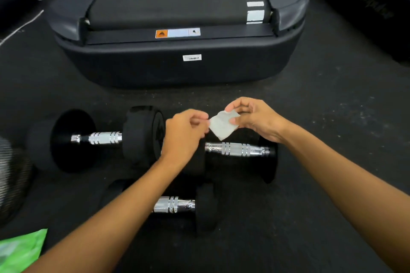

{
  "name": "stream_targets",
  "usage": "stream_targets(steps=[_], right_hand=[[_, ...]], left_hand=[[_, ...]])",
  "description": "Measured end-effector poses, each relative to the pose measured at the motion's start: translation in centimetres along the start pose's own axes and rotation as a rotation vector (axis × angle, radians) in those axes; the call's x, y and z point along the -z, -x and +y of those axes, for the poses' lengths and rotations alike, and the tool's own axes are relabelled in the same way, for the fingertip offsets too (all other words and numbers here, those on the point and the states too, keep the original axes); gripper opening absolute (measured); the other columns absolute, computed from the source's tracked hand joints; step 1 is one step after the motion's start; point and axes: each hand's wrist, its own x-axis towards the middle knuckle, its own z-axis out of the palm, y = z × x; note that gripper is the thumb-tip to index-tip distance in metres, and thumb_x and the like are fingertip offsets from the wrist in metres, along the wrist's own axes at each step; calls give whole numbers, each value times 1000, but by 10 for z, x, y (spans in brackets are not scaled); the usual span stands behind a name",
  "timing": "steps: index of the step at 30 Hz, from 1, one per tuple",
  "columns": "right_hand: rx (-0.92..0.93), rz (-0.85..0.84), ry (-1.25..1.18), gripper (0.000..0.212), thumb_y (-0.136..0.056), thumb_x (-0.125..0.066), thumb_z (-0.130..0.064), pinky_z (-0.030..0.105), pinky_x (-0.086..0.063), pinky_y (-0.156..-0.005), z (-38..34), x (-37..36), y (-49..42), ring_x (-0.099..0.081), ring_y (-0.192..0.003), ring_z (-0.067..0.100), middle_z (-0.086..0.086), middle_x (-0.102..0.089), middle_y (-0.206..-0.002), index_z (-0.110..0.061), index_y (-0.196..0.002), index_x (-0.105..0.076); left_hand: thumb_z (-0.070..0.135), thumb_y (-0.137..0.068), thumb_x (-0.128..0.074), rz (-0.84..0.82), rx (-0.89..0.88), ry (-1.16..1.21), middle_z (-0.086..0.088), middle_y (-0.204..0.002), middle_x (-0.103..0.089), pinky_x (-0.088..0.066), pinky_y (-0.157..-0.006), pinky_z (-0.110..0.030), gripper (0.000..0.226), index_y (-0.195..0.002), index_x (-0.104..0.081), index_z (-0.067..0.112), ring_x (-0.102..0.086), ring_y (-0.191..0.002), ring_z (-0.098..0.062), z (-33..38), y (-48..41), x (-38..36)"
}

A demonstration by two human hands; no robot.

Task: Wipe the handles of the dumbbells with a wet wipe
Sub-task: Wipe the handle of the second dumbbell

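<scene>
Wipe [223,124] pinched between left hand [185,135] and right hand [255,117], above dumbbells [237,149].

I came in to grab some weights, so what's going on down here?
A person holds a small folded wipe in the air, both the right hand and the left hand pinching it. Three dumbbells lie on the dark floor below, in front of a treadmill. The wipe touches no handle yet. A green pack lies at the lower left.
</scene>
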Motion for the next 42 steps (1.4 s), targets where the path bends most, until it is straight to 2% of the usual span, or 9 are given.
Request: stream_targets(steps=[5, 8, 12, 17, 23, 27, 33, 39, 42], right_hand=[[7, -108, 391, 25, -81, -59, 12, 17, -49, -69, 5, -6, -8, -56, -82, 12, 10, -60, -96, -7, -96, -61], [-53, -214, 447, 28, -79, -61, 11, 34, -50, -80, 12, -20, -8, -54, -88, 18, 22, -60, -110, -11, -95, -61], [-118, -239, 339, 28, -81, -60, 9, 23, -49, -73, 10, -30, -7, -56, -83, 12, 14, -60, -100, -6, -105, -59], [-266, -356, 7, 33, -80, -62, 10, 25, -54, -71, 6, -20, 5, -62, -86, 17, 8, -63, -93, -11, -105, -56], [-126, -80, 514, 34, -82, -62, 5, 27, -49, -75, 31, -29, -9, -58, -95, 20, 7, -58, -100, -17, -105, -49], [-26, 10, 566, 32, -86, -59, -1, 20, -42, -70, 49, -43, -16, -53, -96, 12, 1, -55, -109, -21, -107, -47], [263, 205, 957, 14, -91, -55, -13, 26, -39, -90, 69, -55, -6, -45, -105, 14, 0, -58, -110, -15, -103, -62], [389, 211, 1065, 27, -94, -52, -24, 25, -30, -104, 85, -62, 14, -50, -116, 16, 2, -61, -118, -12, -116, -61], [232, 113, 973, 31, -96, -47, -30, 26, -20, -110, 79, -55, 6, -49, -121, 14, 0, -60, -123, -15, -121, -56]], left_hand=[[14, -92, -54, 63, -273, -171, 8, -99, -66, -43, -80, -13, 18, -104, -66, 20, -58, -88, -3, -9, -11, 2], [14, -96, -47, 15, -285, -291, 6, -112, -63, -30, -86, -7, 24, -112, -64, 18, -50, -105, -4, -19, -19, -6], [17, -99, -39, -30, -232, -354, 1, -125, -58, -33, -103, -23, 30, -122, -58, 16, -45, -123, -13, -33, -26, -16], [19, -100, -36, -49, -194, -384, -1, -129, -56, -35, -105, -29, 33, -126, -54, 16, -46, -123, -14, -46, -25, -23], [19, -99, -38, 4, -229, -369, -1, -126, -58, -36, -103, -27, 32, -125, -55, 15, -48, -121, -13, -50, -23, -25], [18, -98, -39, 19, -253, -363, -1, -123, -60, -37, -101, -27, 31, -123, -57, 14, -50, -119, -14, -54, -23, -24], [17, -97, -42, 55, -281, -346, -1, -119, -63, -40, -100, -29, 29, -119, -60, 12, -53, -115, -14, -55, -24, -25], [17, -96, -44, 60, -286, -367, -1, -116, -64, -39, -99, -25, 27, -114, -64, 12, -54, -113, -10, -54, -22, -25], [19, -96, -45, 59, -298, -380, -1, -118, -64, -36, -100, -24, 28, -115, -64, 11, -53, -115, -10, -54, -22, -25]])
